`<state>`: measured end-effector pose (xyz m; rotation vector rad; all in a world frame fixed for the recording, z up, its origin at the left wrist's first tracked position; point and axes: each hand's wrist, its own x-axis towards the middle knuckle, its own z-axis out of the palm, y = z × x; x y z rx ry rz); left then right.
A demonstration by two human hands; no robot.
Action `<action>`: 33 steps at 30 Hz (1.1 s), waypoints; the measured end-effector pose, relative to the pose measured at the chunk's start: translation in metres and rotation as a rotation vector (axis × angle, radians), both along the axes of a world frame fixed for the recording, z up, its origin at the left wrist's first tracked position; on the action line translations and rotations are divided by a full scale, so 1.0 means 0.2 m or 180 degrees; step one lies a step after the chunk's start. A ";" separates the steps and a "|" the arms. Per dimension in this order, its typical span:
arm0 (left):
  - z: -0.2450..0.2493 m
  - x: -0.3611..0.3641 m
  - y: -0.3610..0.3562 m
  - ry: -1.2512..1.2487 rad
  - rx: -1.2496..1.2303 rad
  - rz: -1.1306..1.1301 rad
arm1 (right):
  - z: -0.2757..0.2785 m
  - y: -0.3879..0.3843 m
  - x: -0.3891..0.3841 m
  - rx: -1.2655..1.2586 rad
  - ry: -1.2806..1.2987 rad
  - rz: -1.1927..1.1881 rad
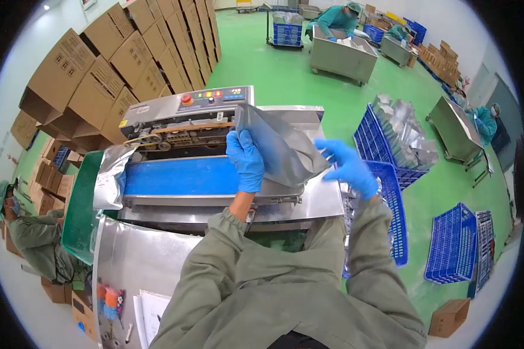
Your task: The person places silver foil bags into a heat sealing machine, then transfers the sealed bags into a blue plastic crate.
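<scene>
A silver foil pouch (282,148) is held up over the right end of a band sealing machine (186,119). My left hand (246,161), in a blue glove, is closed on the pouch's left side. At its right end, my right hand (350,167), also gloved, has its fingers spread, the fingertips right by the pouch's corner. Below and left of the pouch runs the machine's blue conveyor belt (177,177). Another silver pouch (112,177) lies at the belt's left end, overlapping the rim of a green bin (78,203).
Blue crates of silver pouches (403,134) stand to my right, one crate (393,215) close by my right arm. Stacked cartons (134,55) rise behind the machine. A steel table (151,256) with papers is front left. Co-workers (339,22) stand at steel carts; another person (38,238) is at left.
</scene>
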<state>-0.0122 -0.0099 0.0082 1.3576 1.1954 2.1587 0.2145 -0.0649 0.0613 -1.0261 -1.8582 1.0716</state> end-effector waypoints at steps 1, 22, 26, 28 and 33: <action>0.00 0.02 0.02 -0.0074 0.0009 0.0319 | -0.03 -0.06 -0.06 0.0584 -0.0278 -0.0118; -0.03 -0.22 0.08 0.1007 -0.1357 -0.1783 | -0.25 0.34 -0.05 0.0105 0.0349 -0.0990; -0.15 -0.15 0.10 -0.1556 -0.1526 -0.2496 | -0.39 0.44 -0.06 0.0112 0.0696 -0.1095; -0.17 -0.16 0.16 -0.1601 -0.1588 -0.2629 | -0.37 0.44 -0.07 0.0129 0.0632 -0.1007; -0.52 -0.21 0.29 -0.1469 -0.2572 -0.2475 | -0.43 0.36 -0.04 -0.0533 0.0801 -0.1226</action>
